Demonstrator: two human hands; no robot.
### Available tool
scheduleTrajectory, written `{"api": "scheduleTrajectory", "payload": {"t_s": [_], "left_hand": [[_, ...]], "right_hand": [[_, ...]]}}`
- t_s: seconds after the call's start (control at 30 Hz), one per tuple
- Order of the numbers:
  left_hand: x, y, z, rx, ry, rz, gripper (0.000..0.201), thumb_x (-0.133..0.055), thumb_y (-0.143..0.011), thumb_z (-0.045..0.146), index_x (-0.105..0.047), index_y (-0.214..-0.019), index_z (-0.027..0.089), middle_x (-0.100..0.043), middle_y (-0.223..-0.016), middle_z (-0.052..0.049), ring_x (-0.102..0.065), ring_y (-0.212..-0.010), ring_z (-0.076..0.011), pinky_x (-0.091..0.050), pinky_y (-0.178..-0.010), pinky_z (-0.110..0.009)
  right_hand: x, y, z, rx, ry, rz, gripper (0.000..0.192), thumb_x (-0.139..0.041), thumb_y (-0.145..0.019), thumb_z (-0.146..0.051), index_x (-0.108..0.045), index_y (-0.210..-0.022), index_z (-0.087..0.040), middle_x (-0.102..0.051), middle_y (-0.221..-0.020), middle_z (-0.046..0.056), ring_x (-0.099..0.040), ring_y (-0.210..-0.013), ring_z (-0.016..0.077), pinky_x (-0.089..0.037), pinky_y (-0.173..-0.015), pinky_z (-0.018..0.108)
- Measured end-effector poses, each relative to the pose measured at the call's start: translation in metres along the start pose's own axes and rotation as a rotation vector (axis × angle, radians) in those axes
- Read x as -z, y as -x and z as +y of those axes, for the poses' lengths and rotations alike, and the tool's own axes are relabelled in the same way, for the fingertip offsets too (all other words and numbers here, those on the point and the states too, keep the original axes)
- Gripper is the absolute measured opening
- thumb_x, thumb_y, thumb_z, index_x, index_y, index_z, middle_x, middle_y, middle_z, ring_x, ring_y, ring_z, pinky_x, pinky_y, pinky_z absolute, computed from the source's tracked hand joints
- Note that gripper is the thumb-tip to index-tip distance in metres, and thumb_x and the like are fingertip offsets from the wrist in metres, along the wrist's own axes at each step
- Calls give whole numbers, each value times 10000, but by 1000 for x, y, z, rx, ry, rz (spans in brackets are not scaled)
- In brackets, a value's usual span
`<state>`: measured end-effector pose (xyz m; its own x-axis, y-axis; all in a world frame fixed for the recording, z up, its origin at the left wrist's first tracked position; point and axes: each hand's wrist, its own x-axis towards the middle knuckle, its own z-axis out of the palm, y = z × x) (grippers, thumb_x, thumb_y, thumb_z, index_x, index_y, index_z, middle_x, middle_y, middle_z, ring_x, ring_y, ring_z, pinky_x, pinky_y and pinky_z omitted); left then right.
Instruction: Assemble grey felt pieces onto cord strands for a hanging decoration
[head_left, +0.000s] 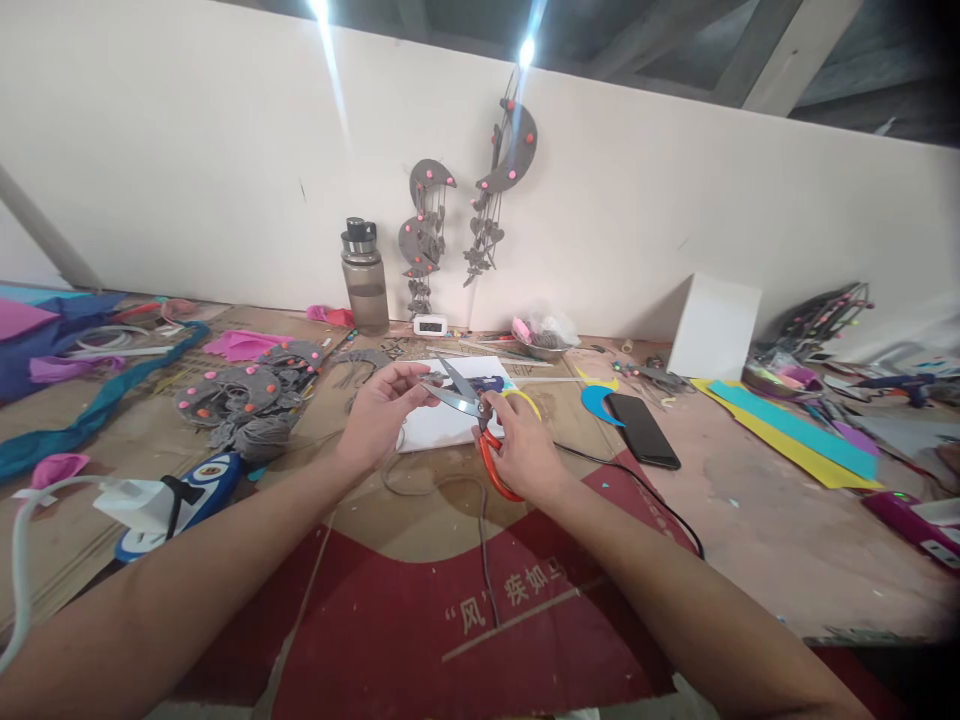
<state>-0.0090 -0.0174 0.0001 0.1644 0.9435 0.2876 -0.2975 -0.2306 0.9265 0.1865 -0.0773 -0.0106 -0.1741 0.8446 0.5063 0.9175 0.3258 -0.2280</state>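
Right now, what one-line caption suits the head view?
Right hand holds open red-handled scissors; left hand pinches something small at the blades.

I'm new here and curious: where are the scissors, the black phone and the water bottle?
scissors (pixel 459 392), head view, on the open blades.
black phone (pixel 642 430), head view, mid-screen.
water bottle (pixel 365 283), head view, on its body.

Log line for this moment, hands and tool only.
right hand: holds orange-handled scissors, blades open | left hand: pinches small grey piece at blades | phone: right, untouched
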Motion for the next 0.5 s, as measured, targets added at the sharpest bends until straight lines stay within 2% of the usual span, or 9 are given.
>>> {"api": "scheduleTrajectory", "payload": {"t_s": [0.13,0.27,0.5], "left_hand": [[-3,4,4,17,9,-42,298,-721,-725,300,-612,-967,162,-686,-750,-19,-645,-685,-135,-493,-757,-305],[-4,5,5,11,-1,-93,284,-715,-732,310,-614,-953,164,-683,-770,-23,-647,-706,-142,-493,-755,-307],[-1,3,5,-69,-71,-110,282,-723,-719,300,-611,-945,174,-663,-771,-13,-631,-736,-142,-478,-784,-308]], "right_hand": [[-1,0,4,-17,28,-8,430,-503,-843,-300,-472,-1256,-185,-555,-983,96,-505,-809,198,-414,-728,305],[1,0,4,-30,44,-37,426,-477,-867,-329,-480,-1271,-192,-585,-999,95,-523,-773,183,-398,-687,284],[8,-2,2,-58,59,-114,441,-505,-841,-295,-509,-1269,-190,-629,-982,90,-552,-762,180,-397,-676,273]]}}
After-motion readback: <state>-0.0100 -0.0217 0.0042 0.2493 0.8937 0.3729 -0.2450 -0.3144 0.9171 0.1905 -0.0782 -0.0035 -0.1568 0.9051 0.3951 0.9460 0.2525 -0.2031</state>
